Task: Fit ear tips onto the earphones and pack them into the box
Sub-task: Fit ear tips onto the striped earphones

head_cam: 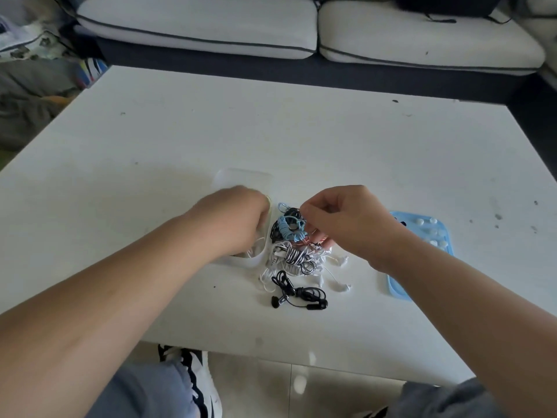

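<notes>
Earphones (297,251) lie tangled at frame centre. Right hand (340,221) pinches their top; left hand (235,218) reaches into clear box (244,176), its grip impossible to tell.

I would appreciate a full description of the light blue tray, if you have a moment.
The light blue tray looks like soft plastic, with rounded corners. It lies flat on the white table, right of the earphone pile. Rows of white ear tips sit at its far end, with dark ones at the far left corner. The right forearm crosses over its middle, hiding that part.
</notes>
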Available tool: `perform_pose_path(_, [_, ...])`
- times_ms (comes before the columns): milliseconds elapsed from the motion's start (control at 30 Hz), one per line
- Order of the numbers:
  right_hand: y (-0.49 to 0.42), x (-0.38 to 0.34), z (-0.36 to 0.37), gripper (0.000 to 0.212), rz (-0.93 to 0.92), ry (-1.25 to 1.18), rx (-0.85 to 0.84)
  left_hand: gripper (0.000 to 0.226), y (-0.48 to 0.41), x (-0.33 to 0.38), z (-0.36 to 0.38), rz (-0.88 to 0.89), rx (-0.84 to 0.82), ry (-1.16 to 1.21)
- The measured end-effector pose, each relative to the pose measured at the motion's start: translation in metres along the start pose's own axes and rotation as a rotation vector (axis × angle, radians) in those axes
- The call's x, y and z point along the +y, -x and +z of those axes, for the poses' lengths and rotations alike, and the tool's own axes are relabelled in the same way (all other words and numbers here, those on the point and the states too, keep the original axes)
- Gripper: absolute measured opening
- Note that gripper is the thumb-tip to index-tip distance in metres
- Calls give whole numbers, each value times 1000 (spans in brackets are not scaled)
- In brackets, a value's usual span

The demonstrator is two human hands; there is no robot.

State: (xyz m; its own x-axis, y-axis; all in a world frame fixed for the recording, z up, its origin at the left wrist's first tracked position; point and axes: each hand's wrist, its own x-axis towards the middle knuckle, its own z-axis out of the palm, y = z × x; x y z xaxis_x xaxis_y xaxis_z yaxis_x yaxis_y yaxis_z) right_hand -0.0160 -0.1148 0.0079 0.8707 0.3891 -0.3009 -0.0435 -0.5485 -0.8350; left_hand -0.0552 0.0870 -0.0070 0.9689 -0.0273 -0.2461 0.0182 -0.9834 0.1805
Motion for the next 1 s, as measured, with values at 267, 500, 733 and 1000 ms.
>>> perform_pose_path(267, [6,9,-11,24,38,246,-75,36,1,52,6,318,-12,70])
perform_pose_path(500, [9,19,-25,24,74,287,-100,34,-1,65,14,330,-67,-131])
perform_pose_path(733, [11,21,-30,31,31,94,64,14,-4,73,-25,172,7,276])
perform_pose_path(1000, [17,15,-48,32,31,-679,-131,37,-9,90,-47,33,-80,1272])
